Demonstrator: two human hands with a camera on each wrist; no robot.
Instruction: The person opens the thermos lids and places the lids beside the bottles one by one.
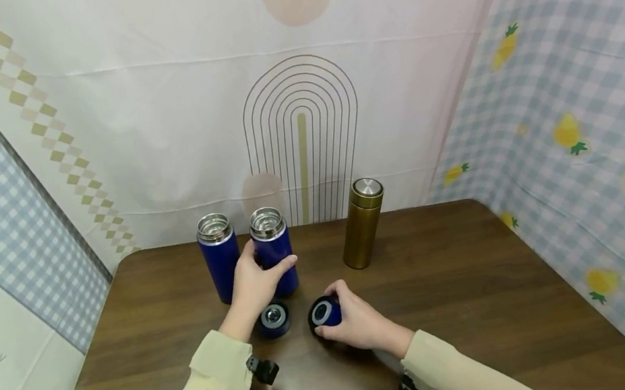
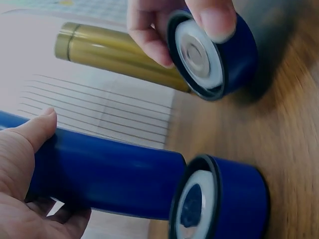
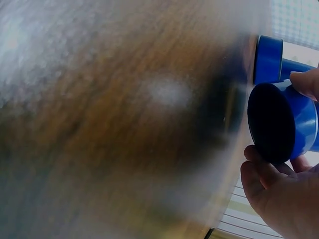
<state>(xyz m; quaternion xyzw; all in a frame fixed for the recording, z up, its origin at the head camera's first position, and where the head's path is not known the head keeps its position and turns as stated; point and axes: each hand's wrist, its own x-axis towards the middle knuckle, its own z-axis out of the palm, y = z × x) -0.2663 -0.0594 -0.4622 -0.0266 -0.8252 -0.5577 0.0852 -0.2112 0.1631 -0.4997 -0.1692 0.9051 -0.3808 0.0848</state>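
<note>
Two blue thermos bottles stand upright side by side with bare steel mouths. My left hand (image 1: 253, 284) grips the body of the right-hand blue thermos (image 1: 274, 246), thumb on one side and fingers on the other. The other blue thermos (image 1: 219, 256) is just left of it. In my right hand (image 1: 361, 321) is a blue lid (image 1: 333, 314), pinched at its sides and tilted. Its pale sealing ring shows in the left wrist view, while its dark flat end (image 3: 271, 122) faces the right wrist camera. A second blue lid (image 2: 241, 199) lies underside up before the gripped thermos.
A gold thermos (image 1: 362, 228) with a silver-topped lid stands at the back right of the wooden table (image 1: 480, 278). Behind the table hangs a patterned cloth (image 1: 159, 130), with checked cloth on both sides.
</note>
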